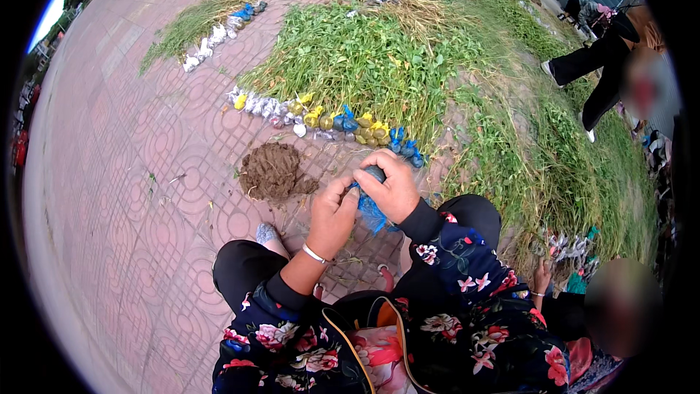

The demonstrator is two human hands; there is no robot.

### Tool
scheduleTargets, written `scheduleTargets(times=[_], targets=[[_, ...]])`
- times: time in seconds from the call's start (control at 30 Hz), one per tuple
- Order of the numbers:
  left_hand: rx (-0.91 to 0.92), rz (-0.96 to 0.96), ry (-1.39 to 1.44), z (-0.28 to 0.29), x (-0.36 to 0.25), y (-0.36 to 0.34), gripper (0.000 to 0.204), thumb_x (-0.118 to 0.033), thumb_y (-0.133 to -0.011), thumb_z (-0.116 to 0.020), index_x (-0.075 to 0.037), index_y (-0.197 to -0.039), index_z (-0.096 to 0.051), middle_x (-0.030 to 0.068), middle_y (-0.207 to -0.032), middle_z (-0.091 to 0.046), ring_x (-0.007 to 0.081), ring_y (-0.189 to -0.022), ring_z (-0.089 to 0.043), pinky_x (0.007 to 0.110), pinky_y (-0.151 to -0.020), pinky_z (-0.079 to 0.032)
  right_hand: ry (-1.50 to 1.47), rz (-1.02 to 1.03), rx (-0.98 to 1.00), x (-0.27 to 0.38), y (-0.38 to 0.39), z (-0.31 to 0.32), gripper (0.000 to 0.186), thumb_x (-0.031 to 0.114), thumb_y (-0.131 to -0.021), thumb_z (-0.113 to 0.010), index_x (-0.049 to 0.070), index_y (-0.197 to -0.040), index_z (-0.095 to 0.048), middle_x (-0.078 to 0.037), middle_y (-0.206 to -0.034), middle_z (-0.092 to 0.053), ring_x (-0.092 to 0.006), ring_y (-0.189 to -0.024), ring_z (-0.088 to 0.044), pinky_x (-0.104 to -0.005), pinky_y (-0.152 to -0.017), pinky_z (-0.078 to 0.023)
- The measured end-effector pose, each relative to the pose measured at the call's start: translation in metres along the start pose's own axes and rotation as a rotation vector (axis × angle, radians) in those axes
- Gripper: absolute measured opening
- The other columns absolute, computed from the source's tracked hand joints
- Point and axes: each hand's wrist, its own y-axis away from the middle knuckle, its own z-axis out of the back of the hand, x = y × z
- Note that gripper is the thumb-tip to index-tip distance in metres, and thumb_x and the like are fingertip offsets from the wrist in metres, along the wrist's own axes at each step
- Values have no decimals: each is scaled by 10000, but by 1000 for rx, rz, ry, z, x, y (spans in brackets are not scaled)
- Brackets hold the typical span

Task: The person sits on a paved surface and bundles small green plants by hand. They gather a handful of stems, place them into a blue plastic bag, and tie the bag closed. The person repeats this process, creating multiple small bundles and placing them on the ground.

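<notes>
Both of my hands are raised at the centre of the view, closed around a small blue plastic bag point(372, 208) with a dark rounded lump point(375, 172) in it. My left hand point(332, 215) pinches the bag from the left side, fingertips at its gathered part. My right hand point(386, 190) curls over the top of the lump, thumb pressed on it. A pile of brown mud point(270, 171) lies on the paving just left of my hands. Behind it runs a row of small white, yellow and blue bags point(328, 121) tied at the bottoms of green seedlings point(357, 58).
A smaller seedling bundle point(182, 29) with bags lies at back left on the pink paving point(146, 211). Loose grass point(554, 160) covers the right side. A person's dark-trousered legs point(583, 66) are at upper right; a co-worker's hand point(541, 276) is low right, near more bagged plants point(572, 248).
</notes>
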Motion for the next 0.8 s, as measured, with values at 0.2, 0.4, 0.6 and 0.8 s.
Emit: scheduleTargets(times=[0.2,0.4,0.6,0.8], targets=[[133,-22,139,-2,7,0,380,-12,-790,-493,37,-1165,-460,45,-924,-552,70,-776,-502,212,-669,-418,-27,-35,-17,0,0,1,180,139,-720,-628,-3,-775,-530,-122,-752,-515,-244,-698,-515,-315,-630,-411],[160,-88,-149,1,7,-1,362,6,-753,-503,46,-1112,-477,74,-953,-568,96,-865,-507,244,-749,-418,23,-45,-12,2,1,1,189,157,-716,-634,3,-747,-530,-117,-705,-517,-239,-660,-517,-317,-605,-411],[60,-207,-400,4,10,-5,219,-14,-707,-528,56,-915,-518,129,-777,-566,137,-743,-534,287,-672,-427,47,-67,19,1,-2,-5,230,194,-709,-641,-4,-730,-526,-136,-675,-532,-249,-602,-522,-327,-548,-409],[-7,-298,-484,6,6,-10,191,-22,-705,-544,60,-874,-510,163,-720,-551,227,-661,-544,318,-633,-423,80,-44,80,1,-12,-7,260,227,-723,-633,-9,-749,-527,-150,-672,-525,-255,-590,-507,-337,-544,-402]])
